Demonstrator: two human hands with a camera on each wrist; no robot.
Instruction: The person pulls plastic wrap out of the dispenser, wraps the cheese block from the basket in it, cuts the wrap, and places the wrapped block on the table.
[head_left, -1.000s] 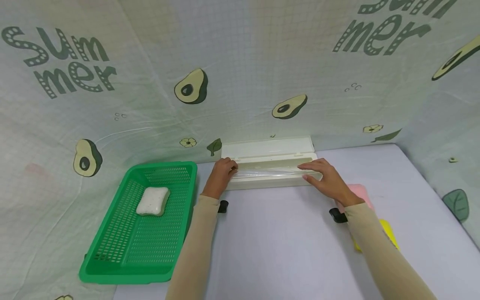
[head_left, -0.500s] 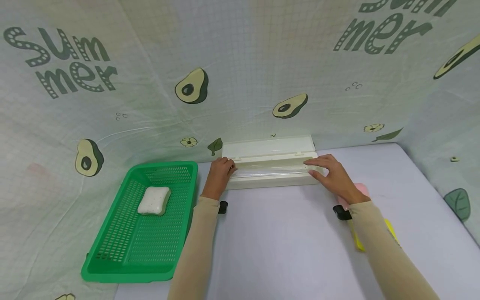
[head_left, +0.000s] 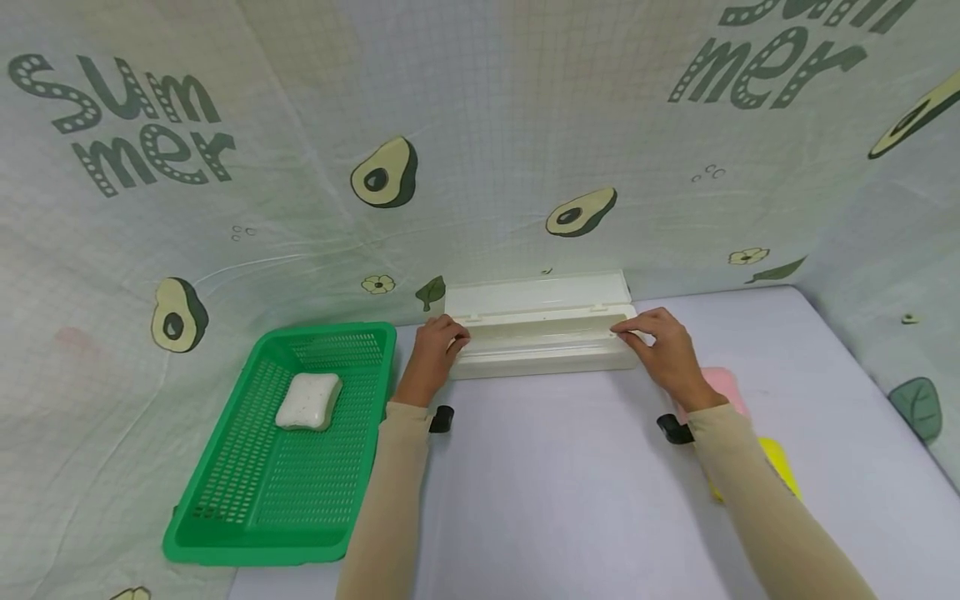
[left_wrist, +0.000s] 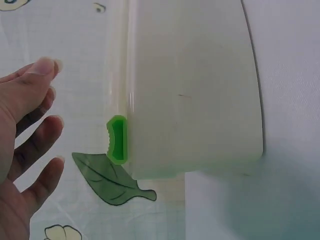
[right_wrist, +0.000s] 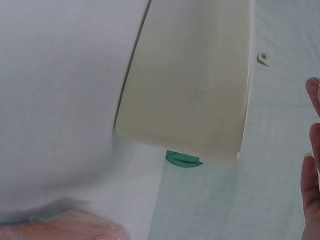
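Observation:
A long white plastic-wrap dispenser (head_left: 543,363) lies at the back of the table, its lid (head_left: 538,292) raised against the cloth. Clear plastic wrap (head_left: 536,346) glints faintly along its opening. My left hand (head_left: 435,354) is at the left end, thumb and forefinger pinching the wrap's edge. At the right end my right hand (head_left: 667,354) pinches the wrap between thumb and forefinger. The left wrist view shows my left hand (left_wrist: 30,125) beside the dispenser, with a green slider (left_wrist: 118,140) on its rim. Only fingertips of my right hand (right_wrist: 312,175) show in the right wrist view.
A green basket (head_left: 375,433) on the left holds a white, rounded block (head_left: 308,402). Pink (head_left: 723,387) and yellow (head_left: 780,467) flat things lie partly under the right arm. Avocado-printed cloth (head_left: 480,167) stands behind the table (head_left: 547,483).
My right hand has shifted slightly right, and its thumb and forefinger have come together on the wrap's edge. My left hand has moved a little left. The dispenser stays put.

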